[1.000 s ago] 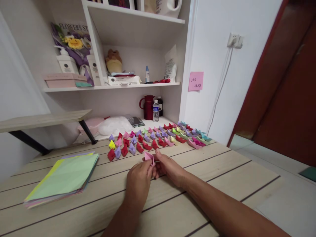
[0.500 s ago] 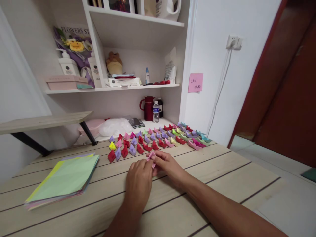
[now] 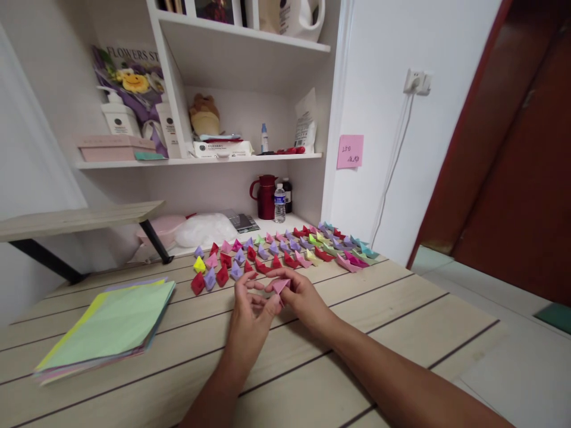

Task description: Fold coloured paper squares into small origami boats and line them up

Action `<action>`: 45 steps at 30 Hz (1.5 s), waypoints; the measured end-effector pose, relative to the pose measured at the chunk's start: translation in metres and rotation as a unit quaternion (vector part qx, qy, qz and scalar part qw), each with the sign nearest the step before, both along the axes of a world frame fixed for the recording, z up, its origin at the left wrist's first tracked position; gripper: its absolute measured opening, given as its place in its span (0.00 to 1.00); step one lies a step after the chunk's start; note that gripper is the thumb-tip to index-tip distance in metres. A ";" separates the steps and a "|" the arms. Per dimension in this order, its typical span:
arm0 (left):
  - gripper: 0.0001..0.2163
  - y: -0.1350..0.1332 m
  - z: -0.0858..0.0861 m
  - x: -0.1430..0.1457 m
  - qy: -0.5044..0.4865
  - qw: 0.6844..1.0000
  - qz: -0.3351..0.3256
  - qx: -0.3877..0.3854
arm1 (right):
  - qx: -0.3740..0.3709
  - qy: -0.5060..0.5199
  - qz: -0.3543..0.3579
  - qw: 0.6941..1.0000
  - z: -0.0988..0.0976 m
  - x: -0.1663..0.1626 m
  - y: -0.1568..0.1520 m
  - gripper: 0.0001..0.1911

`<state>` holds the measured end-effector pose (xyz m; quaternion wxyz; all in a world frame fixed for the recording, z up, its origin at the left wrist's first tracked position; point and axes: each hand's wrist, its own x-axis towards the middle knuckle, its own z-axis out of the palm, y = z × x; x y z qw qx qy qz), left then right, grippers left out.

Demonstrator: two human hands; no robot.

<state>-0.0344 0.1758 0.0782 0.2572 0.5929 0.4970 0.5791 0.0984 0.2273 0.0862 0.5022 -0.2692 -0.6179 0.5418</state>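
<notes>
A small piece of pink folded paper point(image 3: 281, 286), triangular on the side facing me, is between my two hands just above the table. My right hand point(image 3: 307, 303) grips it from the right, its index finger arched over the top. From the left, my left hand point(image 3: 250, 315) has its thumb at the paper's lower edge; its other fingers are bent and loosely spaced, their grip partly hidden. Beyond my fingertips stand rows of folded paper boats point(image 3: 276, 261) in red, purple, pink, yellow, green and blue.
On the left of the slatted table point(image 3: 187, 368) lies a stack of coloured paper point(image 3: 111, 327), green on top. A small raised shelf point(image 3: 80, 221) stands behind it. Farther back are a plastic bag point(image 3: 206, 230), a red jug point(image 3: 266, 199) and a water bottle point(image 3: 279, 205).
My left hand has turned so its thumb and inner fingers show, and its fingers have spread from the paper. The pink paper has turned and now shows a triangular face.
</notes>
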 end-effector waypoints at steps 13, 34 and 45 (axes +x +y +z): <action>0.28 0.005 -0.002 0.000 -0.061 0.995 -0.054 -0.064 | 0.123 -0.003 -0.079 0.989 0.006 0.006 -0.010 0.05; 0.12 -0.001 0.007 0.005 -0.082 0.985 -0.117 -0.101 | 0.240 -0.217 -0.145 0.935 0.008 0.006 -0.013 0.20; 0.15 -0.003 0.011 0.004 -0.105 0.981 -0.120 -0.107 | 0.250 -0.218 -0.129 0.935 0.005 0.004 -0.014 0.28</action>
